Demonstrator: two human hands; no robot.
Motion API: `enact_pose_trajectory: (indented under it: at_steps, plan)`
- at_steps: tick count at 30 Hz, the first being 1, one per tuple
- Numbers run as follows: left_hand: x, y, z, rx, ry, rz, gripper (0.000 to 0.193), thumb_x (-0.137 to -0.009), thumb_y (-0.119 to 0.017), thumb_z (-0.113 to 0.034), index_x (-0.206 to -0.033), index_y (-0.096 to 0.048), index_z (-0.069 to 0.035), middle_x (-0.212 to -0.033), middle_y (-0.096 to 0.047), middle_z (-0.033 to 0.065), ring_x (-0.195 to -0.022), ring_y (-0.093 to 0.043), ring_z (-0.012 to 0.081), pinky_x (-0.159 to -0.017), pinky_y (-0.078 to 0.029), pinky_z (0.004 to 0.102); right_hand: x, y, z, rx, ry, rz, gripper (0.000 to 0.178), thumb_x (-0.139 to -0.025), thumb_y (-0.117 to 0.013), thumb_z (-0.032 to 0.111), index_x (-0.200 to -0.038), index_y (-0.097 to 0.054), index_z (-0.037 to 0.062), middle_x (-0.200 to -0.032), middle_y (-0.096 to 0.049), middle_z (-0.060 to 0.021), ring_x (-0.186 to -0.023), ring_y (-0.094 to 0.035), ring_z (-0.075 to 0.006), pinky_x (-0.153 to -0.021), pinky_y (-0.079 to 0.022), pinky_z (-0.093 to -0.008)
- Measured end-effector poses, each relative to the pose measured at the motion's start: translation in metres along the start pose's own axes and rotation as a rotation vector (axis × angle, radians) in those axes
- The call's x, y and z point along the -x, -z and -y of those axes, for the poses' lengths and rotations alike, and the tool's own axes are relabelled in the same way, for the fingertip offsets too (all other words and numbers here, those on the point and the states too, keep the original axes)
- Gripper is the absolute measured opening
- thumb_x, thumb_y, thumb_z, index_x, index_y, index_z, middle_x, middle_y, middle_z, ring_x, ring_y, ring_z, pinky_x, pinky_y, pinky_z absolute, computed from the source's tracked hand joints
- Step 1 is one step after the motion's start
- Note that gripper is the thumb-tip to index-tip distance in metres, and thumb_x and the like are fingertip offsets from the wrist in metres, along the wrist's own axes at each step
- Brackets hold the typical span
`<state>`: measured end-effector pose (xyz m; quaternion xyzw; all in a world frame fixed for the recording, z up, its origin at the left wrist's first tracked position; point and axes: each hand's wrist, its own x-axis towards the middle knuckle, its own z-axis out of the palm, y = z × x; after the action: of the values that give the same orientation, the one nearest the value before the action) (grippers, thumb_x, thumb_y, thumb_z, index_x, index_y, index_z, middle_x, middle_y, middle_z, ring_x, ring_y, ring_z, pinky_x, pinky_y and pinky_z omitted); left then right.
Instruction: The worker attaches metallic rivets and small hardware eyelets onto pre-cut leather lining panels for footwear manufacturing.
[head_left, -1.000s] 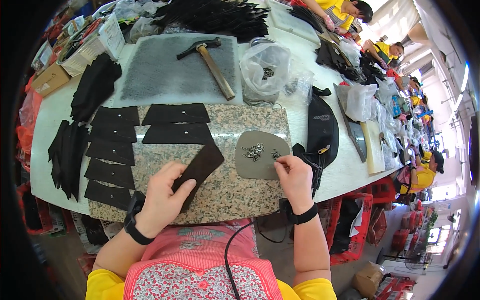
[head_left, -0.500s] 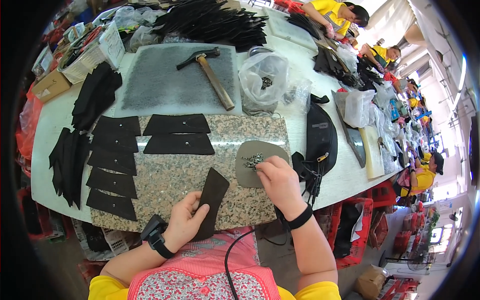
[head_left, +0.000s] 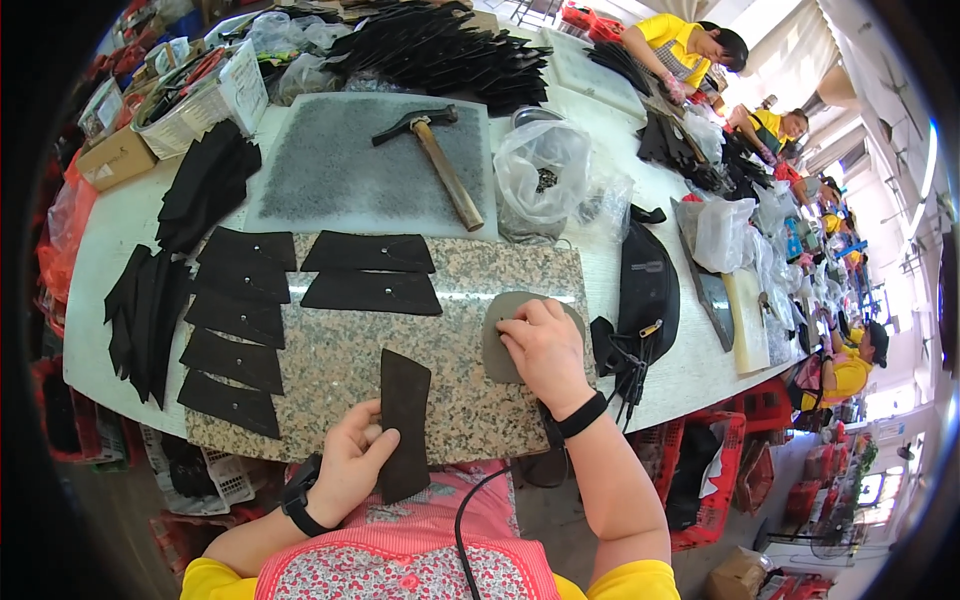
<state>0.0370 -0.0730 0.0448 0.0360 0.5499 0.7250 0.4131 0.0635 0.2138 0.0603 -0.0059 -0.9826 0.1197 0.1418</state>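
Clock datum: centre of granite slab [head_left: 325, 370], 12 o'clock pointing away from the wearer.
Left hand [head_left: 352, 458]: at 7 o'clock, gripping dark strip [head_left: 406, 420] along its left edge, thumb on top.
Strip position: at 6 o'clock, long axis running roughly 12 to 6, lower end overhanging the slab's near edge, above pink apron [head_left: 400, 530].
Right hand [head_left: 548, 352]: at 3 o'clock, over grey pad [head_left: 498, 368], fingers bent, thumb and fingertips drawn close together. Cannot tell whether closed on any small part; view blocked by the hand itself.
Pad position: flat on slab at 3 o'clock, partly covered by right hand.
Panel column [head_left: 238, 316]: five dark panels from 8 to 10 o'clock, set one below another, each with one metal stud.
Panel pair [head_left: 370, 293]: two studded panels at 12 o'clock, one below the other.
Hammer [head_left: 446, 172]: at 12 o'clock beyond slab, resting on grey board [head_left: 320, 165]; handle pointing to 5.
Clear bag [head_left: 540, 200]: at 1 o'clock, small metal parts inside.
Black pouch [head_left: 645, 290]: between 2 and 3 o'clock, beside slab.
Black stacks [head_left: 205, 190]: at 9 and 10 o'clock, on white table [head_left: 90, 345].
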Motion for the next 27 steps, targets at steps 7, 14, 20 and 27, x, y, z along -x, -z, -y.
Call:
enact_pose_trajectory:
  at_steps: [7,14,20,27]
  plan:
    - [-0.004,-0.004,0.001,0.146,0.042,-0.027,0.028,-0.094,-0.050,0.003,-0.121,-0.046,0.002,-0.105,-0.066,0.0117,-0.091,-0.066,0.0155,-0.080,-0.054,0.0280,0.058,0.022,-0.026,-0.244,-0.499,-0.195,0.012,-0.080,-0.070,0.007,-0.092,-0.069,0.0039,-0.078,-0.061,-0.0118,-0.067,-0.063,-0.0275,-0.062,-0.050,-0.0352]
    - [0.007,-0.001,0.010,0.205,0.192,-0.100,0.026,-0.094,-0.053,-0.001,-0.119,-0.048,-0.001,-0.097,-0.067,0.0097,-0.083,-0.066,0.0158,-0.072,-0.055,0.0287,0.059,0.009,-0.026,-0.130,-0.524,-0.179,0.012,-0.082,-0.069,0.015,-0.087,-0.071,0.0046,-0.081,-0.065,-0.0122,-0.074,-0.064,-0.0314,-0.067,-0.050,-0.0383]
    - [0.006,-0.004,-0.010,0.217,0.018,-0.217,0.028,-0.094,-0.053,-0.002,-0.122,-0.048,-0.001,-0.099,-0.067,0.0085,-0.085,-0.066,0.0140,-0.071,-0.053,0.0270,0.054,0.001,-0.026,0.122,-0.468,-0.134,0.011,-0.082,-0.067,0.017,-0.082,-0.069,0.0067,-0.079,-0.063,-0.0106,-0.074,-0.064,-0.0301,-0.065,-0.051,-0.0395]
    - [-0.003,-0.001,0.003,0.137,0.089,-0.140,0.030,-0.094,-0.054,-0.004,-0.124,-0.050,-0.001,-0.101,-0.067,0.0070,-0.086,-0.065,0.0124,-0.073,-0.053,0.0257,0.047,-0.003,-0.018,0.177,-0.358,-0.082,0.015,-0.083,-0.064,0.015,-0.072,-0.059,0.0061,-0.075,-0.058,-0.0093,-0.073,-0.064,-0.0280,-0.064,-0.051,-0.0387]
